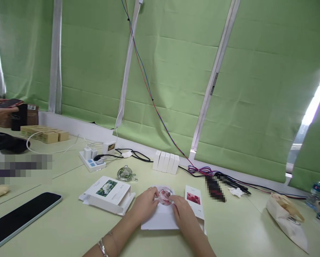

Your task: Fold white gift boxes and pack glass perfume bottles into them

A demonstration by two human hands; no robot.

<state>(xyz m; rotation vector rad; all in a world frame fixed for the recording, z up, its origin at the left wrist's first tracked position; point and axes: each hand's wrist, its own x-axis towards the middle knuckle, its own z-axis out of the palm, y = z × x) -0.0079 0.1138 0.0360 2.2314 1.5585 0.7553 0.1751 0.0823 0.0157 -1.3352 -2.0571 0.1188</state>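
A small round glass bottle [165,196] with red petals inside stands over a white sheet of card [160,220]. My left hand [147,202] grips its left side with bent fingers, and my right hand [183,210] pinches its lower right edge. Beside my right forearm lies a white box [194,200] with a red flower picture. An opened white box [110,192] with a white flower picture is left of my left hand. Behind that box stands a similar round glass bottle [125,173] with green and white contents, small clear pieces [135,177] next to it.
Several small white boxes [165,162] stand in a row near the wall. A power strip [91,162] and cables lie at the back left. A phone [20,221] is at the left, a cloth bag [287,217] at the right. Another person's hand [0,116] shows far left.
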